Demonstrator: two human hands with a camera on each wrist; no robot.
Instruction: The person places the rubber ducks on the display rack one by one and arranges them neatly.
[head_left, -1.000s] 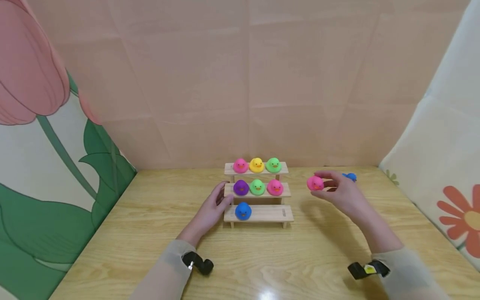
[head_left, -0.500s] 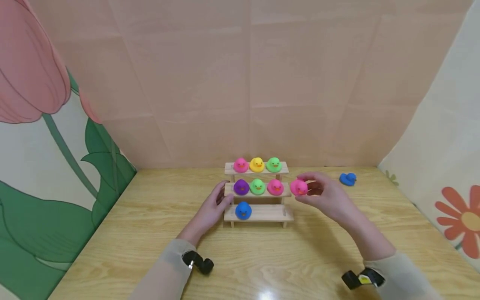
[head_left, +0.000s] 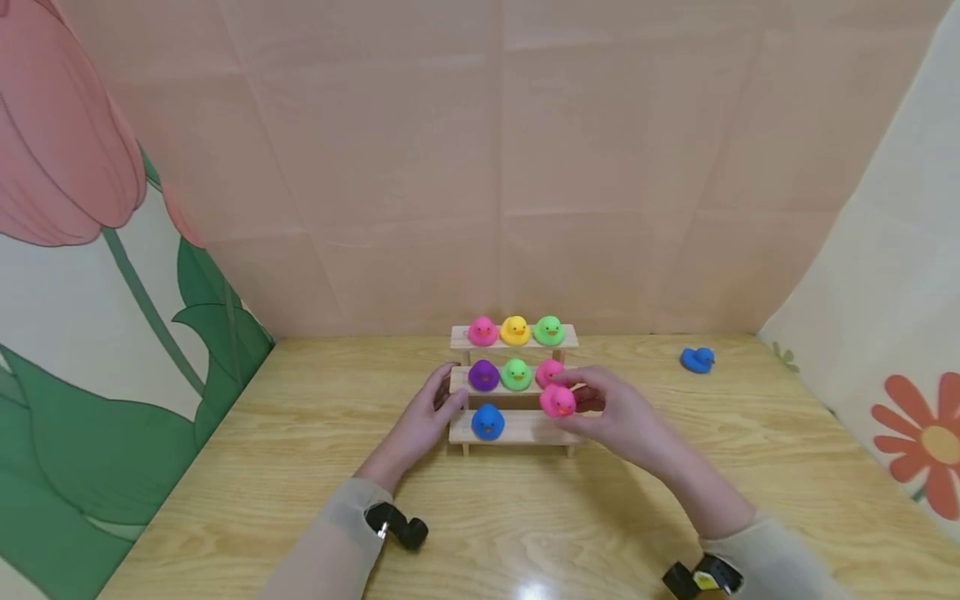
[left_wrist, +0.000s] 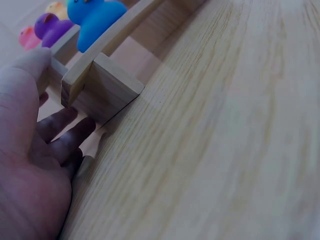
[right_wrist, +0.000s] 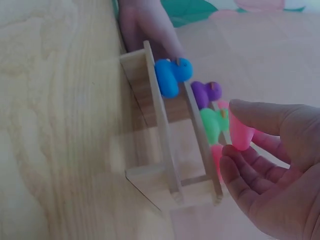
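A three-step wooden display stand [head_left: 521, 428] stands mid-table. My left hand [head_left: 420, 423] holds its left end, thumb at the middle step in the left wrist view. My right hand [head_left: 626, 421] pinches a pink rubber duck [head_left: 557, 402] between thumb and fingers, above the right part of the bottom step. A blue duck [head_left: 488, 422] sits at that step's left. The middle step bears a purple duck [head_left: 483, 376], a green duck [head_left: 516, 375] and a pink duck [head_left: 549, 372] partly hidden by the held one. On top are pink [head_left: 483, 332], yellow [head_left: 515, 331] and green [head_left: 549, 331] ducks.
Another blue duck [head_left: 697, 360] lies on the wooden table [head_left: 480, 517] at the back right. A pinkish cloth backdrop [head_left: 390, 167] hangs behind the table, with flower-printed cloths at both sides.
My right hand has carried the pink duck leftward and down, from beside the stand to above its bottom step. The left hand has stayed at the stand's left end.
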